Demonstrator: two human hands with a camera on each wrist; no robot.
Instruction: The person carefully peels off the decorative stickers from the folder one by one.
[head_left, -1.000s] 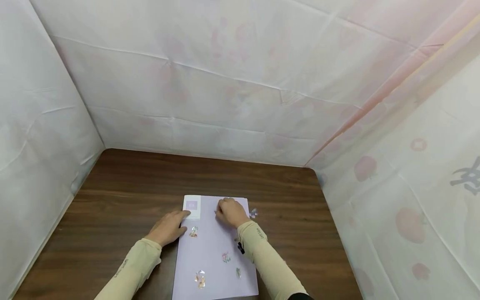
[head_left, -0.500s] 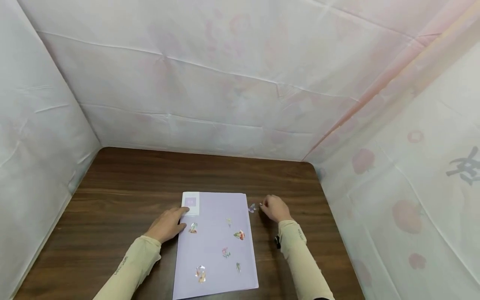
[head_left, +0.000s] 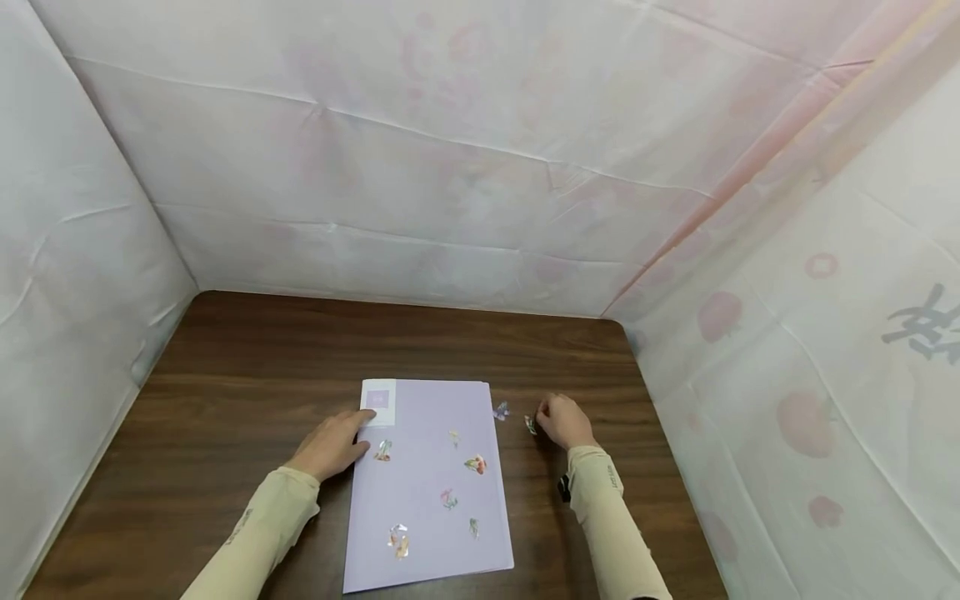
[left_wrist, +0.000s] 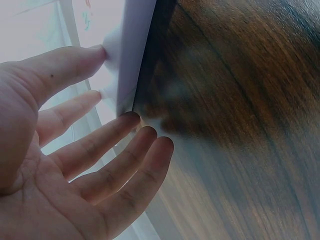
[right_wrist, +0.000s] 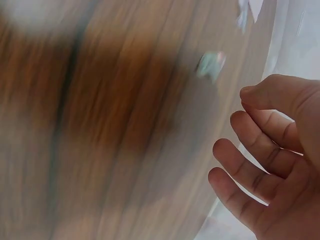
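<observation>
1. Right now the right hand (head_left: 567, 421) rests on the dark wooden counter (head_left: 247, 375) with its fingers loosely curled and nothing in them; the right wrist view shows the palm empty.
2. Just off its fingertips lies a small sticker (head_left: 530, 424), and a second small sticker (head_left: 502, 410) sits a little further out, between the hand and the lilac folder (head_left: 420, 542).
3. Over on the other side, the left hand (head_left: 332, 446) lies flat and relaxed, fingertips on the folder's near edge beside a white label (head_left: 378, 403); the left wrist view shows straight fingers touching that edge.
4. Several more stickers are spread across the folder, among them a red flower sticker (head_left: 476, 464).
5. By the look of it, the loose sticker is thin, very light and flimsy, likely to curl or cling; a fingernail under one edge and a gentle pinch seems the best hold.
6. Smooth and glossy, the counter gives little purchase on anything flat.
7. White sheeting with faint pink fruit prints walls the counter in on three sides.
</observation>
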